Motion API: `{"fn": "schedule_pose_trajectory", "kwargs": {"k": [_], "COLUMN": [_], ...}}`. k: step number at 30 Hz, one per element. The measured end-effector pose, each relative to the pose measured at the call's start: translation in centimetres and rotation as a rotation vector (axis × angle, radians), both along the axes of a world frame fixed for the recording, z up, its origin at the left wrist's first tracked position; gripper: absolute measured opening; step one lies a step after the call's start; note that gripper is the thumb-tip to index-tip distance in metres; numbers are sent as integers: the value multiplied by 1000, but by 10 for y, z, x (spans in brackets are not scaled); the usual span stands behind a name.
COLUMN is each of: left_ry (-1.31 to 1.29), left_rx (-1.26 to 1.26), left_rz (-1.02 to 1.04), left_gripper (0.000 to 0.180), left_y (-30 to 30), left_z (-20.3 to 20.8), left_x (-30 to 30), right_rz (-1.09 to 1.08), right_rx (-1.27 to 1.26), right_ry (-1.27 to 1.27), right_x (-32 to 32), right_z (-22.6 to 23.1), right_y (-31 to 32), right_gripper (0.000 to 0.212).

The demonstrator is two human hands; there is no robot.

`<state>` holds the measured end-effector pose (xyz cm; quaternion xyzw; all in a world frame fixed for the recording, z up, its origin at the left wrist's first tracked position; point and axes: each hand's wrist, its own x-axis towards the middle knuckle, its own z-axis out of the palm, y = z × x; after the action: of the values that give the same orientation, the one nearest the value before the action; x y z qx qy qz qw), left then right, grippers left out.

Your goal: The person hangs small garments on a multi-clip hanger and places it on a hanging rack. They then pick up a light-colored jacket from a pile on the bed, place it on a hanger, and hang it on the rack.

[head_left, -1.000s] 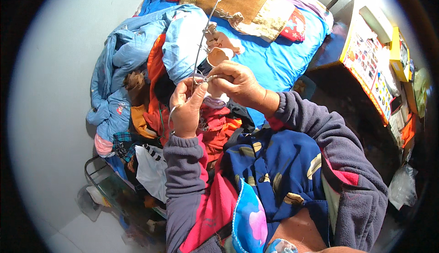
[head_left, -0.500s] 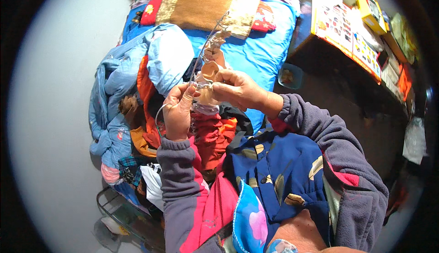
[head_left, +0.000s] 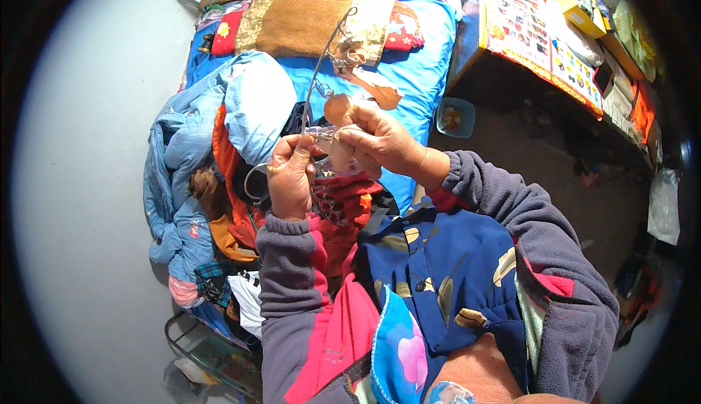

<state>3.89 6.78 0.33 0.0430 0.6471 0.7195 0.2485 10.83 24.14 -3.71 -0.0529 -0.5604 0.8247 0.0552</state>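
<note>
My left hand is closed with thumb and fingers around the lower end of a thin grey wire. That wire slants up and away over the bed to a looped tip. To its right, my right hand pinches a soft beige piece, close to the left fingertips; my fingers hide part of it. Small metallic links show between the two hands. More curled beige pieces with shiny links hang beside the wire's upper part. A pale cord loops out left of my left hand.
Beyond my hands is a bed with a blue sheet and a brown woven pillow. A light blue quilt and piled clothes lie left. A cluttered table stands right, with a small blue bin beside it.
My view has shifted slightly. The beige pieces on the wire hang differently, one now sticking out further right. My right hand's grip covers more of the beige piece; both hands stay closed.
</note>
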Motion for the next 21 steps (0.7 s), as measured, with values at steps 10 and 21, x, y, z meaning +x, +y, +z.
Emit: {"fn": "schedule_pose_trajectory", "kwargs": {"k": [10, 21], "left_ry": [-53, 84], "left_rx": [-15, -94], "left_rz": [23, 30], "left_gripper": [18, 18], "left_y": [26, 47], "left_z": [-5, -9], "left_x": [-5, -4], "right_rz": [-54, -91], "right_rx": [-71, -90], "right_ry": [50, 97], "right_x": [-11, -9], "right_z": [-7, -17], "right_y": [22, 32], "right_gripper": [16, 18]}}
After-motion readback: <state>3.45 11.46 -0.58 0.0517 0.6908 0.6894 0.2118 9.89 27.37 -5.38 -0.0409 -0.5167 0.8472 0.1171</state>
